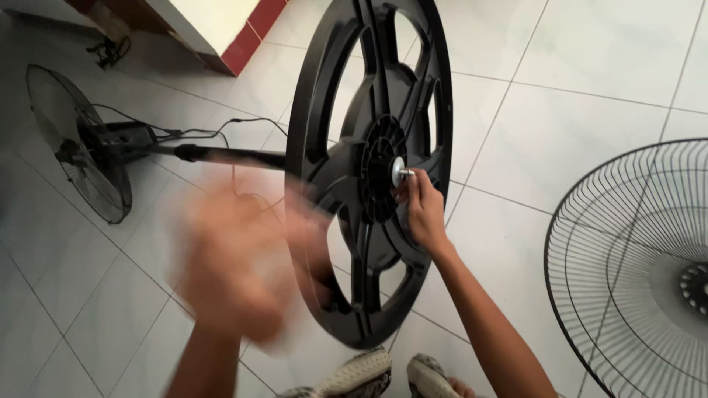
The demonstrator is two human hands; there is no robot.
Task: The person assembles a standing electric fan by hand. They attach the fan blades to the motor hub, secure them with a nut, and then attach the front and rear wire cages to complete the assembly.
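One round black fan base (369, 169) stands on edge in front of me, its underside turned my way, with ribbed spokes running out from a central hub. At that hub sits one small silver bolt with a washer (399, 171), and the fingers of my right hand (422, 210) are pinched narrow around it, thumb and forefinger closed on the metal. My left hand (236, 258) is on the near side of the base's rim, lower left of the hub, so blurred that I cannot tell whether its fingers are spread or closed, or whether they touch the rim at all. From the far side of the base one dark pole (221, 155) runs off to the left, lying along the white tiled floor (575, 118), and ends in one fan motor head with a wire rear guard (77, 144); a thin black cord (221, 125) trails beside the pole. Well to the right of the base lies one loose round wire grille (634, 273), flat on the tiles and cut off by the picture's edge. Just below the base's lower rim I count two sandalled feet (391, 376), mine. Beyond the base, at the upper left, stands one piece of cream and red furniture (221, 33).
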